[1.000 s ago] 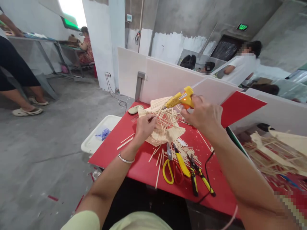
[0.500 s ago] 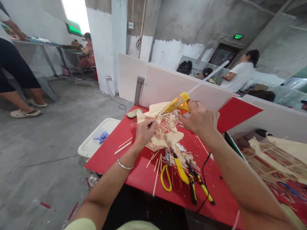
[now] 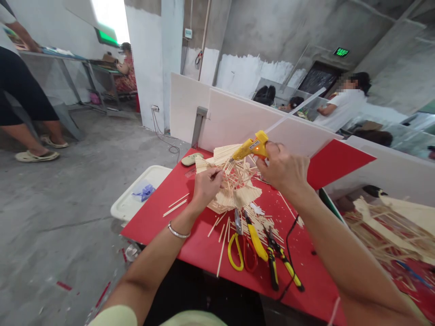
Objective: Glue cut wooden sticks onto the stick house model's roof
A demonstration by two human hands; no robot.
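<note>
My right hand (image 3: 287, 165) is wrapped around a yellow hot glue gun (image 3: 251, 147) with a lit orange light and a clear glue stick (image 3: 295, 108) standing out of its back end. Its nozzle points down and left, close to a model of thin pale wooden sticks (image 3: 244, 194) on the red table. My left hand (image 3: 206, 185) is closed in a pinch at the model's left side, just below the nozzle. What exactly lies between its fingertips is partly hidden, but it appears to be a part of the model.
Near me on the red tabletop (image 3: 156, 231) lie scissors (image 3: 239, 253), a yellow-handled tool (image 3: 255, 237), pliers (image 3: 280, 260) and loose sticks. A black cord (image 3: 288, 240) runs past the pliers. White boards (image 3: 251, 117) stand behind; a white tub (image 3: 127, 197) is at left. Other people work farther off.
The view has shifted very slightly. Both hands and the glue gun keep nearly the same place at the model.
</note>
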